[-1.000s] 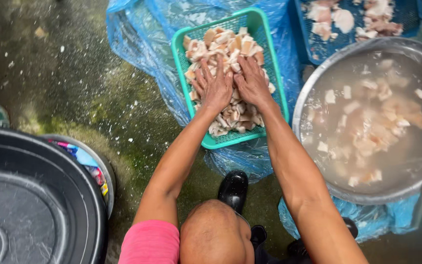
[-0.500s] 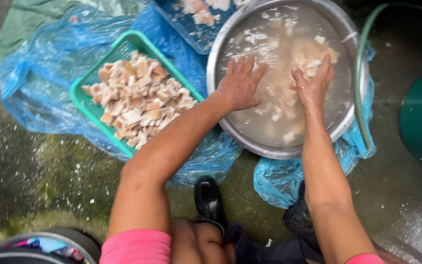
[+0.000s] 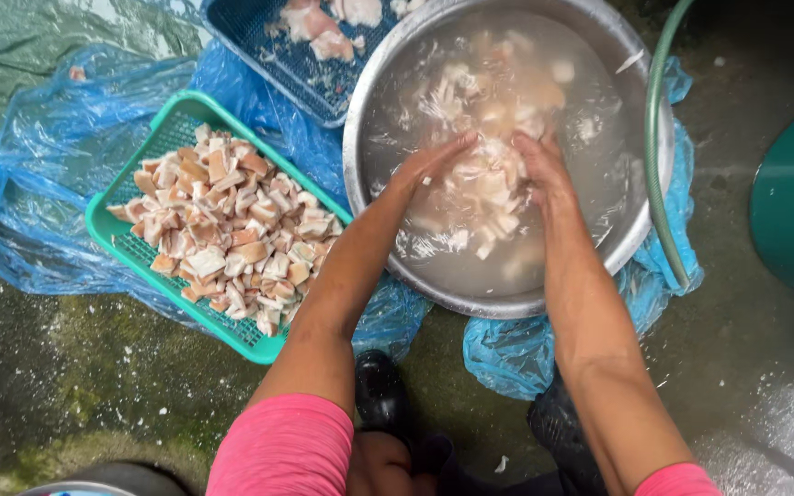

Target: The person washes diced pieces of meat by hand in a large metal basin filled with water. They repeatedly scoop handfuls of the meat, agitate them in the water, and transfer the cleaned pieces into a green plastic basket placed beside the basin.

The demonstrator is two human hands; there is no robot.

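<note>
A green plastic basket (image 3: pixel 130 246) is sitting at the left on blue plastic sheeting (image 3: pixel 29 184), heaped with cut meat pieces (image 3: pixel 227 230). Behind it, a blue basket (image 3: pixel 277 55) is holding a few larger chunks. The left hand (image 3: pixel 429 163) is dipping into the cloudy water of the steel basin (image 3: pixel 507 298), fingers cupped around a clump of submerged meat pieces (image 3: pixel 480 188). The right hand (image 3: pixel 544 165) is pressing in from the other side, so both hands are gathering the clump between them. Scooping from beneath and letting the water drain through the fingers would probably serve best. A green hose (image 3: pixel 659 174) is curving along the basin's right rim.
</note>
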